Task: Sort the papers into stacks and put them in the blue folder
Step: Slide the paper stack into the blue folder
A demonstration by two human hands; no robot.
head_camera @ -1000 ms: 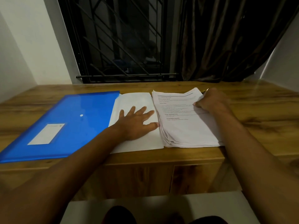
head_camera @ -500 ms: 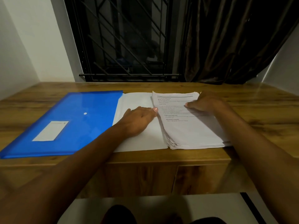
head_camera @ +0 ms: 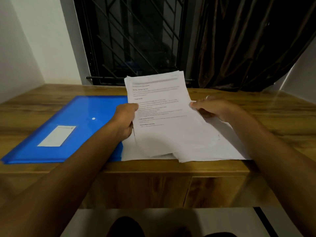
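Observation:
A stack of printed papers [head_camera: 160,106] is tilted up off the desk, its far edge raised and its near edge low. My left hand [head_camera: 125,119] grips the stack's left edge. My right hand [head_camera: 212,108] holds its right edge, thumb on top. More white sheets [head_camera: 229,147] lie flat on the desk under and to the right of the raised stack. The blue folder [head_camera: 71,129] lies closed on the desk to the left, with a white label and a snap button; its right edge is partly hidden by my left arm.
The wooden desk [head_camera: 273,127] runs wall to wall, with its front edge close to me. Behind it are a barred window [head_camera: 133,40] and a dark curtain [head_camera: 248,41]. White walls stand on both sides.
My left hand left the flat sheet and took the stack's left edge. Both hands have raised the printed stack off the desk, tilting it toward me.

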